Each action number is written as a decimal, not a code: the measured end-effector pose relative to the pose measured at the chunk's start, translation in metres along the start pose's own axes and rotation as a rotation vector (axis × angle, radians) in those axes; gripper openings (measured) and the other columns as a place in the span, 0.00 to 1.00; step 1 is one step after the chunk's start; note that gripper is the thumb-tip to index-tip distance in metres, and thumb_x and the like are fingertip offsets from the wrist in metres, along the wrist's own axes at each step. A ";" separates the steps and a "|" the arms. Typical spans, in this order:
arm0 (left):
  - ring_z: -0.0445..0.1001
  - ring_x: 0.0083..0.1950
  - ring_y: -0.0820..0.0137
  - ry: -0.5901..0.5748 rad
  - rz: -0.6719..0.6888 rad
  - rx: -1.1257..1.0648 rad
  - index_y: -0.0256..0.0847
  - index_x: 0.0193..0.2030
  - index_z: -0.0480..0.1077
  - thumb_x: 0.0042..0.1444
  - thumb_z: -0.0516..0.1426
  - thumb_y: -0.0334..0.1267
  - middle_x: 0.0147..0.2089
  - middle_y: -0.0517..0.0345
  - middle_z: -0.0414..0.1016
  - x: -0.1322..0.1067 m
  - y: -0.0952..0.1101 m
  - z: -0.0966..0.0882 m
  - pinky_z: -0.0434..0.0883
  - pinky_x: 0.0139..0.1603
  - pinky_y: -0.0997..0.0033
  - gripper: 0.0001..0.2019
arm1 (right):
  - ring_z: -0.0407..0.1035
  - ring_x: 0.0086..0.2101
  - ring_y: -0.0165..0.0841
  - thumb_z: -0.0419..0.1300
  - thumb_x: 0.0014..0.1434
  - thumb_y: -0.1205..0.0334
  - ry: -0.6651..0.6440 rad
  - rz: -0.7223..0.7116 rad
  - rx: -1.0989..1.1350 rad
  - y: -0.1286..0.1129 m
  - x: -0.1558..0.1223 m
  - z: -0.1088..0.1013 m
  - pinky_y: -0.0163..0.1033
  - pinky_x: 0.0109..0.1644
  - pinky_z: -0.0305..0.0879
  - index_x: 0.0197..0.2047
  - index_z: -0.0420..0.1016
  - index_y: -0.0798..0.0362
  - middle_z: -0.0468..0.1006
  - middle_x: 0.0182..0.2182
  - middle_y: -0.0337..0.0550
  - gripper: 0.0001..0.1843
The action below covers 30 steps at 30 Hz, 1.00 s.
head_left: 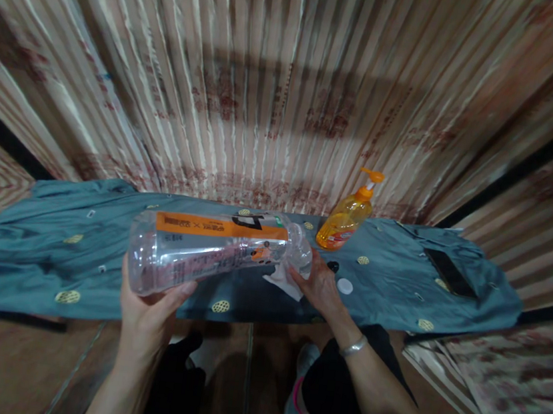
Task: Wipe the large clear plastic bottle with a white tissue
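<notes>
A large clear plastic bottle (221, 250) with an orange and silver label lies nearly sideways in the air over the cloth. Its base end, at the left, rests in my left hand (148, 309), with the thumb along the near side. At the neck end, my right hand (320, 283) has its fingers closed on a white tissue (285, 282), pressed close to the bottle's mouth. Whether those fingers also grip the neck I cannot tell. Just right of that hand, a round white cap (345, 286) and a small black object (333, 266) lie on the cloth.
A pump bottle (344, 221) of orange liquid stands behind my right hand. A black phone (450, 272) lies toward the right end of the table, which a teal patterned cloth (75, 243) covers. Striped curtain-like sheeting (250, 96) rises behind, with dark poles on both sides.
</notes>
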<state>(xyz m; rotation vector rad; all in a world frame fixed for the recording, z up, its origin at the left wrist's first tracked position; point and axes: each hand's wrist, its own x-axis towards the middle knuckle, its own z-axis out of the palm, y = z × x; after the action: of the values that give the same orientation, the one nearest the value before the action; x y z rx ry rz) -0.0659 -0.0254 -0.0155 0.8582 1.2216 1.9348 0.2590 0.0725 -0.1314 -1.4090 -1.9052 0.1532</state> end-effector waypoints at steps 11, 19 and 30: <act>0.81 0.51 0.58 0.088 -0.020 -0.064 0.44 0.57 0.83 0.23 0.86 0.43 0.51 0.55 0.84 -0.008 0.013 0.018 0.81 0.57 0.56 0.47 | 0.88 0.52 0.58 0.70 0.72 0.47 0.002 0.003 -0.008 -0.003 0.001 -0.002 0.70 0.58 0.88 0.75 0.73 0.50 0.90 0.52 0.62 0.34; 0.82 0.48 0.58 0.077 -0.036 -0.037 0.44 0.58 0.82 0.23 0.86 0.44 0.48 0.57 0.84 -0.006 0.009 0.013 0.80 0.54 0.57 0.48 | 0.87 0.53 0.59 0.68 0.72 0.48 0.000 0.003 0.012 -0.001 0.001 -0.001 0.72 0.59 0.87 0.73 0.75 0.49 0.90 0.55 0.63 0.31; 0.81 0.49 0.58 0.078 -0.014 -0.067 0.43 0.57 0.82 0.24 0.86 0.44 0.49 0.55 0.84 -0.007 0.011 0.016 0.82 0.53 0.57 0.47 | 0.87 0.53 0.60 0.69 0.70 0.51 -0.005 0.009 0.020 -0.002 0.001 -0.003 0.73 0.59 0.87 0.73 0.75 0.51 0.90 0.55 0.64 0.32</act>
<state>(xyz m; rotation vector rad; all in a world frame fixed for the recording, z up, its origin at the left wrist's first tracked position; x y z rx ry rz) -0.0513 -0.0275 -0.0014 0.7442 1.1971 2.0025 0.2590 0.0715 -0.1279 -1.4051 -1.8961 0.1801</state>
